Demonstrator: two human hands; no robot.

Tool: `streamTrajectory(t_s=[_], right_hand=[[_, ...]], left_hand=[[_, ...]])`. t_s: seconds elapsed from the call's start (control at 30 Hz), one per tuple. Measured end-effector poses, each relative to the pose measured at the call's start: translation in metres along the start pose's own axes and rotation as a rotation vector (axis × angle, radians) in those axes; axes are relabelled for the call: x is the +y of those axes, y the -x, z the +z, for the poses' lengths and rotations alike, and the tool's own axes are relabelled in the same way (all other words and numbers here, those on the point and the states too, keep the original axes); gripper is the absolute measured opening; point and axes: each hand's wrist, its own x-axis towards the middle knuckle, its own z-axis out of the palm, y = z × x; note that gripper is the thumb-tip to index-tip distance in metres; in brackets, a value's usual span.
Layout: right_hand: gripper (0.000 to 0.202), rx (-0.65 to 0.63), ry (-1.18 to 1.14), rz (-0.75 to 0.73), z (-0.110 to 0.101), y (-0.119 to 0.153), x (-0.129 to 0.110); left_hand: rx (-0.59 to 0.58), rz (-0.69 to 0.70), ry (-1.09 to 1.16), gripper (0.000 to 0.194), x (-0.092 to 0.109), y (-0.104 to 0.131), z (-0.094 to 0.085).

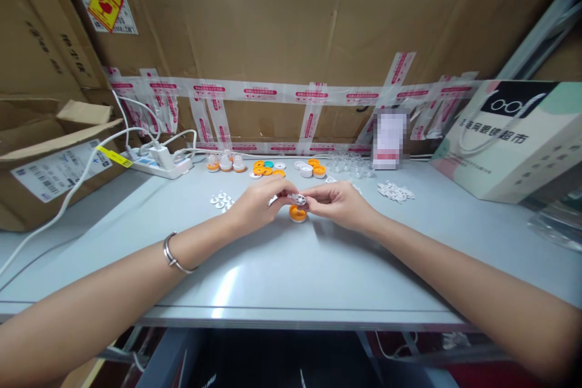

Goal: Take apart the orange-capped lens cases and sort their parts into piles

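Observation:
Between both hands is a small white plastic piece with holes (299,199), pinched by the fingertips just above the table. My left hand (261,203) grips it from the left, thumb and fingers closed. From the right, my right hand (339,203) pinches its other edge. Directly below stands a round cup with an orange inside and a white outside (297,214). Small white stemmed parts (222,200) lie left of my left hand. A heap of flat white pieces (395,191) lies to the right of my right hand.
Along the back are capped orange-white containers (225,162), orange rings (264,168), more cups (313,168) and clear cups (350,165). A power strip (159,163) and an open carton (59,157) stand left. A paper bag (509,139) stands right.

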Motion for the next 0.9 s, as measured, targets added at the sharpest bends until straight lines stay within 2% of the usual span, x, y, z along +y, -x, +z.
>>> streamTrajectory(t_s=[0.13,0.43,0.53,0.67,0.9], right_hand=[[0.028,-0.005,0.068,-0.026,0.001,0.001,0.0],[0.031,-0.051,-0.009,-0.04,-0.002,0.001,0.001],[0.031,-0.001,0.035,-0.045,-0.001,0.0,0.003],[0.029,0.065,0.041,0.001,0.002,-0.002,0.004],[0.028,0.069,-0.067,0.065,0.01,-0.003,0.005]], left_hand=[[-0.001,0.001,-0.031,0.007,-0.001,0.001,0.002],[0.015,0.148,-0.095,0.008,-0.002,0.002,0.0],[-0.023,0.208,-0.272,0.01,-0.003,0.001,0.001],[0.041,0.317,-0.574,0.014,0.001,0.001,0.003],[-0.065,0.39,-0.723,0.019,0.012,0.002,0.001]])
